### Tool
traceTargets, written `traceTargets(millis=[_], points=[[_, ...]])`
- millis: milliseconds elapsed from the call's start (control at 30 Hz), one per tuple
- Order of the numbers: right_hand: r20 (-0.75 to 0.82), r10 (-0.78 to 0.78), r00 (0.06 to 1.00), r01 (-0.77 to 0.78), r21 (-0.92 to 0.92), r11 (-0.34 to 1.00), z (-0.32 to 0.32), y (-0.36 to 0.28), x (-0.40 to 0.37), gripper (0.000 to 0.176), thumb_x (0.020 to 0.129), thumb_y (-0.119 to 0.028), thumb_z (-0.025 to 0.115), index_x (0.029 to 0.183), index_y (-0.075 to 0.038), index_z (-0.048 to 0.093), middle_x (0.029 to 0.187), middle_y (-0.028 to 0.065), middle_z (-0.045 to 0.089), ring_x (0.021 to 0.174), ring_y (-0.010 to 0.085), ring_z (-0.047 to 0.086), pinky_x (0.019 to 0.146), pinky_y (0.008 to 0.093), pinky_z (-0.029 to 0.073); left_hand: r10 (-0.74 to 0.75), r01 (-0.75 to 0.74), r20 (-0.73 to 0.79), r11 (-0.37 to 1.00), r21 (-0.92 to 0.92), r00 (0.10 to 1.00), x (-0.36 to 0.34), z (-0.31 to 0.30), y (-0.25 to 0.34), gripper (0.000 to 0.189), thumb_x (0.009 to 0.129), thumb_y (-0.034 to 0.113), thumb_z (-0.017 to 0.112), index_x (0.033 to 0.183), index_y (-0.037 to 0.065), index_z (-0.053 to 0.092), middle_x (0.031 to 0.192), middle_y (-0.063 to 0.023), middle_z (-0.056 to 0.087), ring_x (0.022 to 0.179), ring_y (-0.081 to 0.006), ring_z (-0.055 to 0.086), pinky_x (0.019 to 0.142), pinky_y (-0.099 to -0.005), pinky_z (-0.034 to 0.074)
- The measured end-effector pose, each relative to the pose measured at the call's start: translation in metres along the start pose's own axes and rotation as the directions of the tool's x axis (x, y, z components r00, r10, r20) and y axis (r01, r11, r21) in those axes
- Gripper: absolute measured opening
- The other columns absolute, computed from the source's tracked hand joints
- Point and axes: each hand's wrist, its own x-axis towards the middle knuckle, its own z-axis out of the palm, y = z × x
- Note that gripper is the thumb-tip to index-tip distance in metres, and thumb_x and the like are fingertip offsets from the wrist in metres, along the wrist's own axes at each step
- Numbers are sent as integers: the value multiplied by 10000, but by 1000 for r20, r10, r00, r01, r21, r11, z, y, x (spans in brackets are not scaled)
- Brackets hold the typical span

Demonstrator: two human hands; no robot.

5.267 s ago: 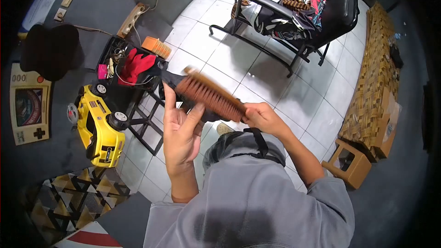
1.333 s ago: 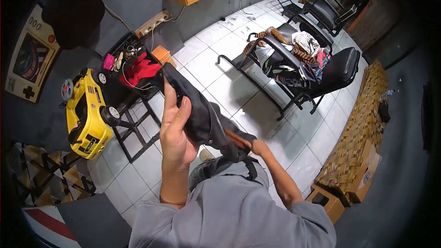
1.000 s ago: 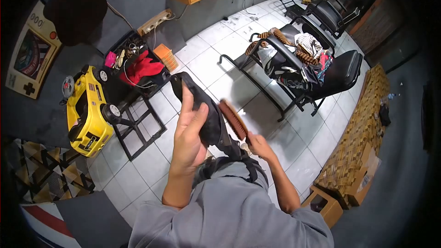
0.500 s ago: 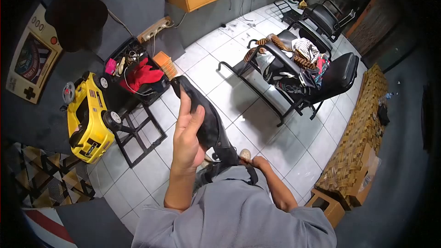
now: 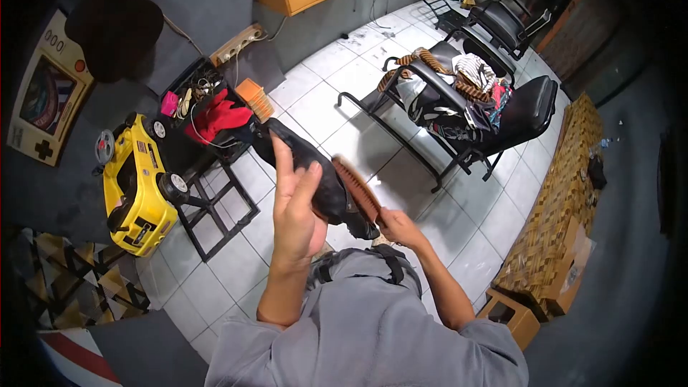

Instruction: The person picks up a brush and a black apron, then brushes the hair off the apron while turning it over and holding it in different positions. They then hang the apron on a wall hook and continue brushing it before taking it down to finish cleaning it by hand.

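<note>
A yellow toy car [image 5: 138,185] stands left of a box [image 5: 188,116] with red cloth [image 5: 218,117]. The left hand [image 5: 296,221] supports a black leather item [image 5: 315,175], forefinger and thumb raised, slightly apart; its other fingers are hidden. Just beside the item, a brush [image 5: 357,190] slants, the right hand's [image 5: 400,229] fingers curled around its lower end.
</note>
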Motion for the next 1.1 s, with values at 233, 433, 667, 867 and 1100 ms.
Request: traceTargets(millis=[233,433,667,867,1100], points=[[-202,368,908,-374,-789,489,-28,206,-6,649,915,-548,349,875,24,652,777,246,629,696,398,618,608,457,490,-38,38,5,999,-32,999,-3,-14,4,762,905,-22,436,1477,187,-23,1038,-49,518,892,-99,533,775,-260,484],[-340,99,935,-195,-262,945,-2,14,-9,616,942,-480,390,609,14,545,523,103,514,524,175,517,511,346,412,-101,100,11,992,72,995,-5,-21,-3,872,842,-75,460,1469,184,-88,1126,-109,457,917,-117,509,780,-246,468],[13,-258,966,253,156,955,40,-112,-29,433,987,-393,369,742,-57,487,594,-56,375,539,50,324,480,218,284,-54,53,75,999,11,996,-7,-15,-4,914,792,-34,493,1470,158,-89,1279,-147,364,1182,-227,413,1012,-361,342],[-275,-45,960,-104,-504,857,3,72,20,564,940,-471,401,839,30,639,759,178,625,688,295,585,632,399,448,65,-60,104,997,-56,992,0,-23,12,942,714,-4,495,1471,138,-45,1225,-152,382,1094,-235,471,938,-373,425],[-368,301,880,-475,-637,607,-10,177,-5,765,871,-644,342,830,51,661,856,283,624,838,402,617,746,466,474,32,-27,84,998,-58,996,-5,-22,5,979,707,-30,515,1475,195,-48,1189,-147,397,1023,-207,495,858,-341,468]])
